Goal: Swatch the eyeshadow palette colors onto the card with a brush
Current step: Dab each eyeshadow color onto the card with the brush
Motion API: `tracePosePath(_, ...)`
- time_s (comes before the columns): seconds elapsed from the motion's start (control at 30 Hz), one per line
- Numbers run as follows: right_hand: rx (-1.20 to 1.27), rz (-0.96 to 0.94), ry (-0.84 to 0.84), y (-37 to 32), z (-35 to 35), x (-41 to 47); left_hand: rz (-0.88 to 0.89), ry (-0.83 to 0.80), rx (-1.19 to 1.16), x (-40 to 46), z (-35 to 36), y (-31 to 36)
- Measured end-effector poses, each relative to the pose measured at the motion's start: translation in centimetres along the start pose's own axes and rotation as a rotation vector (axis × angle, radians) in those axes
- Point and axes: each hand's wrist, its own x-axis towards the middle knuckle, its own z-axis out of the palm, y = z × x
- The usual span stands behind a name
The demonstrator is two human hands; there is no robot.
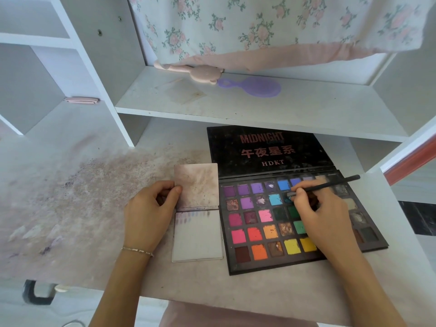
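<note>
An open black eyeshadow palette (257, 234) with several bright pans lies on the desk, its lid (266, 149) flat behind it. My right hand (313, 213) grips a thin black brush (330, 184), and the brush tip touches a teal-blue pan in the second row. Left of the palette lies a folded white card (198, 234) with a row of faint purple and grey swatches along the top of its lower half. My left hand (151, 211) pinches the left edge of the card's stained upper flap (197, 185).
The desk top (70, 197) is smeared with pink and purple powder. A white shelf (236, 105) overhangs the palette lid and holds a purple hand mirror (254, 86) and a pink handled object (188, 72). A floral curtain (259, 27) hangs above.
</note>
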Motion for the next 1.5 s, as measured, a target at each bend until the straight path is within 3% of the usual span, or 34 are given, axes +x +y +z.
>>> tracePosePath(0.53,0.022,-0.013,0.020,-0.5,-0.1,-0.1,0.006,0.005,0.007,0.0,0.0,0.0)
tracePosePath(0.7,0.171,-0.027,0.045,-2.8,0.6,-1.1,0.004,-0.006,0.002,0.1,0.0,-0.1)
tracePosePath(0.87,0.369,0.033,-0.104,-6.0,3.5,-2.7,-0.005,-0.014,-0.010,0.0,-0.1,0.0)
tracePosePath(1.07,0.377,0.015,-0.310,-7.9,6.3,-3.3,0.005,-0.013,-0.004,0.0,-0.2,0.1)
tracePosePath(1.5,0.289,-0.023,-0.387,-8.0,7.0,-3.1,0.016,-0.014,-0.010,0.1,-0.1,-0.1)
